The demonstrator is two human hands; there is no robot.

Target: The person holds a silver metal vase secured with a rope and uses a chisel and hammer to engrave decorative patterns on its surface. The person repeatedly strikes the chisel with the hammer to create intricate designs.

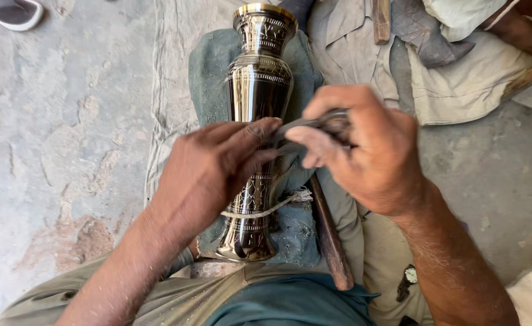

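Your right hand (371, 148) is curled into a tight fist around a slim grey metal engraving tool (305, 125), thumb pressed along its shank; the tip points left and meets the fingertips of your left hand (209, 172). The left fingers (260, 130) lie close together and flat, pressing on the waist of the brass vase (259, 84), with the thumb guiding the tool's tip against the metal. Whether the tip itself touches the vase you cannot tell, since your fingers cover it.

The vase lies lengthwise along your lap, its flared gold-rimmed mouth pointing away from you and its foot close to your belly. It is dark and polished, with bands of fine engraved pattern near the neck and the lower body. It rests on a teal cloth pad (209, 78), and a pale cord (278, 205) crosses its lower part, touching it.

Just beside the vase, on the right edge of the pad, a dark wooden stick (332, 241) runs under your right wrist. A sheet of pale canvas (169, 72) is spread beneath all this on the stone floor (55, 133). A wristwatch (408, 278) lies by your right forearm.
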